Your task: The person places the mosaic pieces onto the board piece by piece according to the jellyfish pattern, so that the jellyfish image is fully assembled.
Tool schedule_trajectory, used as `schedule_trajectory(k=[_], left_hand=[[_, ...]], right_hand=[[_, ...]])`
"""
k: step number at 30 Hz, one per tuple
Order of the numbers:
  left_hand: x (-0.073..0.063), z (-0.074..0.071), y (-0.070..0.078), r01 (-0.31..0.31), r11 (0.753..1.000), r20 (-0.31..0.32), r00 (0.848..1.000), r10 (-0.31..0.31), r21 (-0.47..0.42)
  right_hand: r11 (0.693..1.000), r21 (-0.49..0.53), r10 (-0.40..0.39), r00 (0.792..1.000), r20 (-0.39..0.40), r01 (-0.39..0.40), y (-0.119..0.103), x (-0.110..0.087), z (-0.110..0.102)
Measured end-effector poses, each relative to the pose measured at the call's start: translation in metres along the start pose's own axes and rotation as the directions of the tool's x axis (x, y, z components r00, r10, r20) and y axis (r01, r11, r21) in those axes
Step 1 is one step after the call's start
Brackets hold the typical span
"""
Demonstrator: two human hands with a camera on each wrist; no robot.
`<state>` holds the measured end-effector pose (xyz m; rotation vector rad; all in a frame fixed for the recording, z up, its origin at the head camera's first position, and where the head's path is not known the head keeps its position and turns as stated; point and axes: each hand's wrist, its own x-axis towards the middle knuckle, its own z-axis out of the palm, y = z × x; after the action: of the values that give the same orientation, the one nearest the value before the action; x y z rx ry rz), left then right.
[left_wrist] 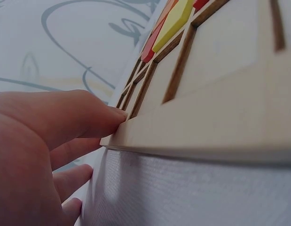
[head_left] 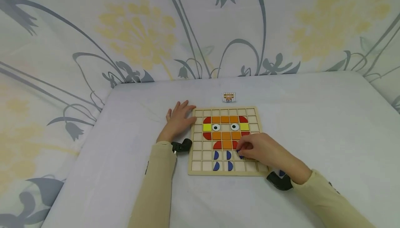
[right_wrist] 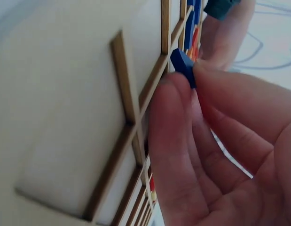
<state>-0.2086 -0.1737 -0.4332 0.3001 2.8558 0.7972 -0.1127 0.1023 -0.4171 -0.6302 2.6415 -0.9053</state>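
A wooden grid board lies on the white cloth. On it are red quarter-round pieces, orange squares, yellow squares and two eye discs. Several blue half-round pieces sit in the lower cells. My right hand pinches a blue piece between thumb and fingertip over the board's lower right cells, hiding some of them. My left hand rests at the board's upper left edge, fingers spread, the thumb touching the frame.
A small picture card lies beyond the board's far edge. Beside my right wrist camera a bit of blue shows on the cloth. Floral fabric rises behind the table and along its left side.
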Motion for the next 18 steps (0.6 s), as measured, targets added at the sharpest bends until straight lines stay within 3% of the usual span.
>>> schedule_trajectory(k=[11, 18], left_hand=[[0.0002, 0.0004, -0.0003, 0.003, 1.000, -0.004, 1.000, -0.003, -0.008], [0.0021, 0.0026, -0.0010, 0.010, 1.000, -0.002, 1.000, -0.010, 0.003]], right_hand=[[0.997, -0.080, 0.007, 0.998, -0.069, -0.013, -0.0092, -0.0019, 0.0047], [0.990, -0.128, -0.057, 0.998, 0.036, 0.061, -0.0077, -0.0049, -0.0014]])
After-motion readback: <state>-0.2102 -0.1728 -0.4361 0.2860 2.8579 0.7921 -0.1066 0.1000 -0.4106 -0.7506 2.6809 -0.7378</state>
